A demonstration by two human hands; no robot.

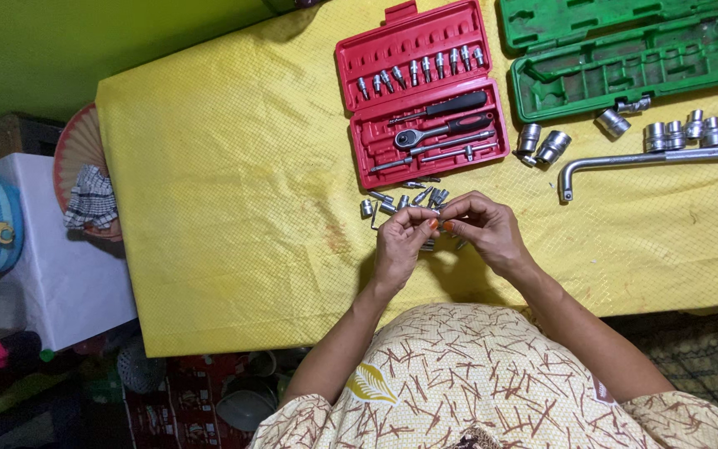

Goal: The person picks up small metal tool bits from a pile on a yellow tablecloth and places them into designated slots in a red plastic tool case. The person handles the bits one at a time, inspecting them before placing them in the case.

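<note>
Here the left hand (pixel 400 245) and right hand (pixel 485 231) pinch a small bit (pixel 435 223) together; the open red case (pixel 420 91) holds sockets and a ratchet (pixel 442 130), the green case (pixel 625 58) lies empty.

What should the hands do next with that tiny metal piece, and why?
Probably set the small silver bit pinched between the left hand and right hand into an empty slot of the open red plastic tool case; more loose bits lie just below it.

I see two open tool cases on the table (pixel 209 208): a red rectangular case (pixel 421 91) at centre, and a green one (pixel 625 54) beside it, farther right.
</note>
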